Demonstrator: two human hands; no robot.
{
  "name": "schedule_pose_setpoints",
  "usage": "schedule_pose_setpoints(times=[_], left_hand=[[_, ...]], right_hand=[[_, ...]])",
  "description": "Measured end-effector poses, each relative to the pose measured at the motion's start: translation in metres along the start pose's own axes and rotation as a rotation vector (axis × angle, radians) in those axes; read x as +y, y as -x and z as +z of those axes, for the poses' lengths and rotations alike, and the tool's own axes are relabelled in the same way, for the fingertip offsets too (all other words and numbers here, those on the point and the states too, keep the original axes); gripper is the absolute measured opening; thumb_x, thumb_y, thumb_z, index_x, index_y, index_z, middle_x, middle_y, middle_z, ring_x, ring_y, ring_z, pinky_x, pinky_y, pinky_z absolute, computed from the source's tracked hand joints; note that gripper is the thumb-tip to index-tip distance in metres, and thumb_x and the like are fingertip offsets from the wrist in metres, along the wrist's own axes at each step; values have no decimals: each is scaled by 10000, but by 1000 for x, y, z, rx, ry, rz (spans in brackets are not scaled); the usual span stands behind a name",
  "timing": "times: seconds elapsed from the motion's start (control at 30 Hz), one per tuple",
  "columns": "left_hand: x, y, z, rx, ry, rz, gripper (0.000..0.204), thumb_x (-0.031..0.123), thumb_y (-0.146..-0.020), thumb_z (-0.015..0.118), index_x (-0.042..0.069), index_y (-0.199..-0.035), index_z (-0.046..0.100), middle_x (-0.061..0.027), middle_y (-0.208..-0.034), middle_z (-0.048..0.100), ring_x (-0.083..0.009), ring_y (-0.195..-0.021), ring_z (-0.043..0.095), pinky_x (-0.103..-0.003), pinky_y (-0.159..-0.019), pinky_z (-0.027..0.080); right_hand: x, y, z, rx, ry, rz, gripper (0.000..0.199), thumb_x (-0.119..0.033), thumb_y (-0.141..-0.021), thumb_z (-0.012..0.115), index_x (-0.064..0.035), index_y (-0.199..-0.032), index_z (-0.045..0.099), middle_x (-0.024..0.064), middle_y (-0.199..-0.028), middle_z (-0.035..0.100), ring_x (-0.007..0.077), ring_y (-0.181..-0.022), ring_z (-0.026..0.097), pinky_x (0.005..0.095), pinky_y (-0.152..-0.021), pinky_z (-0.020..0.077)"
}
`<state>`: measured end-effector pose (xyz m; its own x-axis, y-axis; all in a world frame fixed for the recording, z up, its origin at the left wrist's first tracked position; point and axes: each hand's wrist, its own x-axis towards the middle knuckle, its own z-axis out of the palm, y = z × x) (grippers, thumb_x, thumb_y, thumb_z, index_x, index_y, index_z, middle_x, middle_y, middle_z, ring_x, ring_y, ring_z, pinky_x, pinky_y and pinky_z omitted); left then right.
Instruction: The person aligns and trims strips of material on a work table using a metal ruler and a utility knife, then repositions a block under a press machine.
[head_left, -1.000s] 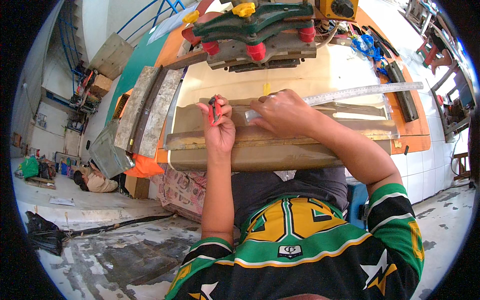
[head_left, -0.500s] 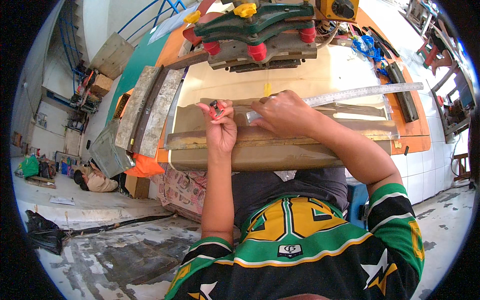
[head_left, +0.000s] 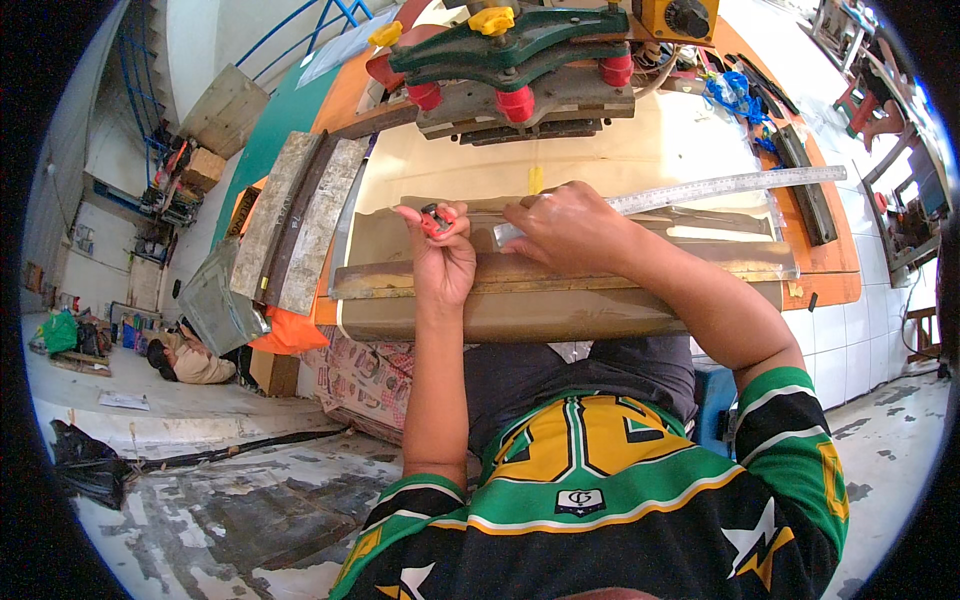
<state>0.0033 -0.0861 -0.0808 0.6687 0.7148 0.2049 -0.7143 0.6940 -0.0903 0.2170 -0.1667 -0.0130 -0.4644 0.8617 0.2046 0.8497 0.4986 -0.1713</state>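
My left hand point(head_left: 443, 262) is raised palm up over the near part of the table, its fingers curled round a small red and black tool point(head_left: 437, 221) that looks like a cutter knife. Beside it, my right hand point(head_left: 570, 228) grips the near end of a long steel ruler point(head_left: 730, 187), which slants off to the right. Under both hands lies a brown, see-through sheet point(head_left: 460, 315) that hangs over the table's front edge. A long wooden bar point(head_left: 640, 272) rests across this sheet. My fingers hide part of the ruler's end.
A green press frame point(head_left: 510, 50) with red feet and yellow knobs stands over the cream tabletop point(head_left: 440, 155). Heavy metal bars point(head_left: 285, 220) lie at the left, and a dark bar point(head_left: 803, 185) at the right near blue plastic point(head_left: 735, 95). Another person point(head_left: 190, 357) is on the floor far left.
The red tool has turned slightly in my left fingers, and that hand has shifted a little. My right hand and the ruler are almost unmoved.
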Motion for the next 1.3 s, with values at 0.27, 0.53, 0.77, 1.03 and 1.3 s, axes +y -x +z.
schedule_pose_setpoints(times=[0.27, 0.53, 0.77, 1.03, 1.3], left_hand=[[1, 0, -1, -4, -26, -5, 603, 433, -943, 662, -157, -1010, 556, -126, -952, 501, -158, -747, 567, -207, -643, 597], [3, 0, -4, 19, -6, 0, 586, 394, -933, 691, -169, -1023, 559, -121, -962, 502, -160, -753, 580, -203, -654, 605], [3, 0, -3, 28, -5, -7, 580, 395, -931, 692, -166, -1010, 571, -117, -944, 506, -163, -747, 580, -200, -654, 605], [2, 0, -2, 28, -16, -7, 575, 398, -930, 695, -158, -1013, 573, -121, -943, 510, -165, -745, 579, -201, -642, 599], [2, 0, -3, 27, 2, -11, 583, 393, -940, 691, -171, -1015, 564, -122, -946, 505, -166, -744, 575, -201, -635, 593]], right_hand=[[1, 0, 2, 8, 11, -12, 393, -414, -962, 623, -32, -1053, 653, 180, -746, 705, 366, -711, 716, 486, -630, 558], [1, 0, 3, 27, 19, -25, 393, -410, -963, 623, -33, -1069, 657, 183, -762, 712, 364, -717, 719, 487, -636, 558], [2, 0, 3, 15, 13, -19, 393, -405, -968, 617, -32, -1086, 654, 176, -748, 707, 365, -710, 717, 488, -643, 557], [1, 1, 2, 18, 31, -19, 402, -413, -971, 614, -28, -1082, 650, 174, -727, 701, 362, -698, 715, 490, -637, 555], [0, 0, 1, 8, 6, -23, 403, -409, -965, 623, -18, -1059, 652, 182, -730, 701, 368, -710, 715, 491, -643, 556]])
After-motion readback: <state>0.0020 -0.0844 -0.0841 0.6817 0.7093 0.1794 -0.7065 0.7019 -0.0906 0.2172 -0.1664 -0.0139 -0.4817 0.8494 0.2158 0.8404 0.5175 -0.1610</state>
